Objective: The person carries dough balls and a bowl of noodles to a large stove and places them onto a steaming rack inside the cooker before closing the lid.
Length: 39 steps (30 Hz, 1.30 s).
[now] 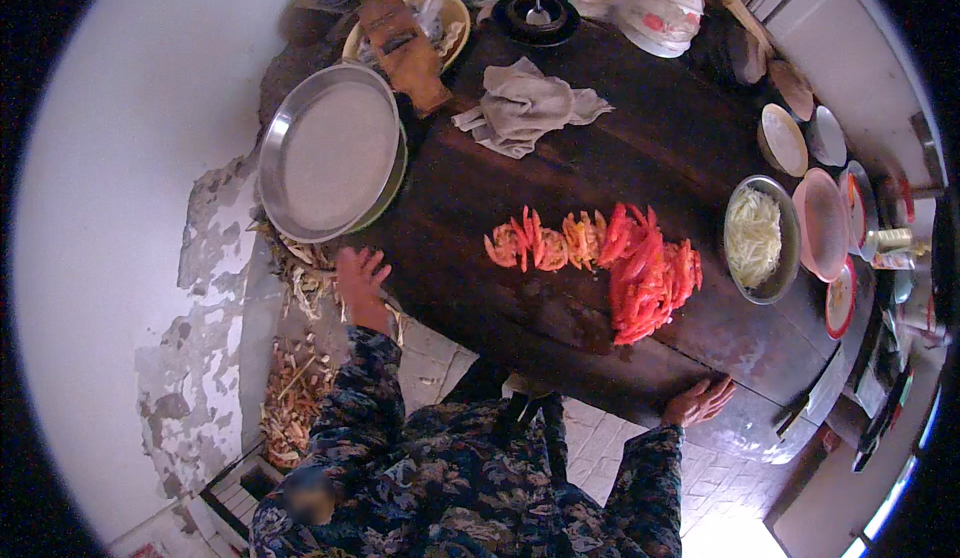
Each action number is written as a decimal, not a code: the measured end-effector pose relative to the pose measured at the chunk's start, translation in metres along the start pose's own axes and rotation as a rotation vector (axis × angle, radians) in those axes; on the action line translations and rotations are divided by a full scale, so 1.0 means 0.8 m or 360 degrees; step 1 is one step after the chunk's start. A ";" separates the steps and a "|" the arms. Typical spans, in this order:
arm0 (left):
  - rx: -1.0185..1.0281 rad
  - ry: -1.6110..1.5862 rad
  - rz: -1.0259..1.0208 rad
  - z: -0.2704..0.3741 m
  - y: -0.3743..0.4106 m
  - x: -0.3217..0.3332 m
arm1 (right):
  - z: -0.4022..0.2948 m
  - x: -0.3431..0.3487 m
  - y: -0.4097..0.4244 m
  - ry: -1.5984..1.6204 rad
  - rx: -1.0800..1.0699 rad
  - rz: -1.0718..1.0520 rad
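Observation:
My left hand (362, 284) is empty, fingers spread, at the table's left edge just below a shallow metal basin (330, 160). That basin rests tilted over a greenish bowl (390, 198). My right hand (697, 402) lies on the near edge of the dark wooden table (525, 318), holding nothing. Between and beyond my hands, a row of tomato slices (551, 246) runs into a heap of cut tomato strips (652, 288). To the right stands a metal bowl (789, 258) of pale shredded vegetable (754, 239). A wide-bladed kitchen knife (823, 387) lies right of my right hand.
A crumpled grey cloth (525, 107) lies farther back. Behind it are a dark pot stand holding a ladle (537, 16), a yellow basin (459, 14) and plastic bags (660, 14). A pink bowl (821, 224) and several others line the right side. Wood chips (292, 400) cover the floor at left.

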<state>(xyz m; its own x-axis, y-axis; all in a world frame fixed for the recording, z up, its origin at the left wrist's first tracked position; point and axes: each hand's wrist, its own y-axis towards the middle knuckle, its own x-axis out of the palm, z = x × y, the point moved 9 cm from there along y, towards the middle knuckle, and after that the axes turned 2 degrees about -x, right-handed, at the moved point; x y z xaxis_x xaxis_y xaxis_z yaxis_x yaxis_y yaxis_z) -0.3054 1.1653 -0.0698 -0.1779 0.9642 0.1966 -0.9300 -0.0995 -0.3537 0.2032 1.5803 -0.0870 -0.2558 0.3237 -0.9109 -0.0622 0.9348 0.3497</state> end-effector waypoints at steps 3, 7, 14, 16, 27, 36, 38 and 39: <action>0.0204 0.0318 0.0013 -0.003 -0.016 0.009 | 0.006 0.005 -0.001 -0.0035 0.0040 -0.0060; 0.0348 0.0654 -0.0025 -0.006 -0.019 0.022 | 0.011 0.008 0.000 -0.0028 0.0070 -0.0063; 0.0515 0.0647 -0.0193 0.001 -0.071 0.065 | 0.005 -0.010 0.003 0.0065 -0.0024 0.0071; 0.0602 0.0792 -0.0388 -0.001 -0.107 0.101 | 0.009 -0.010 0.004 0.0163 0.0033 0.0043; 0.0828 0.1218 -0.1564 -0.108 -0.350 0.273 | 0.028 0.003 0.007 0.0084 0.0198 -0.0157; 0.1166 0.1305 -0.2231 -0.196 -0.512 0.329 | 0.038 -0.003 0.012 0.0088 0.0176 -0.0155; 0.1330 0.1252 -0.2333 -0.215 -0.543 0.344 | 0.045 -0.003 0.012 0.0136 0.0221 -0.0200; 0.1365 0.1300 -0.2357 -0.228 -0.553 0.352 | 0.048 -0.006 0.012 0.0177 0.0235 -0.0197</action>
<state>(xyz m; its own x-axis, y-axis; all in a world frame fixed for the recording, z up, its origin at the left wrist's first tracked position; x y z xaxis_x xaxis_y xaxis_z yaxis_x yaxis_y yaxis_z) 0.1148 1.5259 -0.0249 0.7389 0.2149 -0.6386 -0.1029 0.9726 0.2083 0.2407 1.5932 -0.0878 -0.3602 0.1948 -0.9123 0.0400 0.9803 0.1936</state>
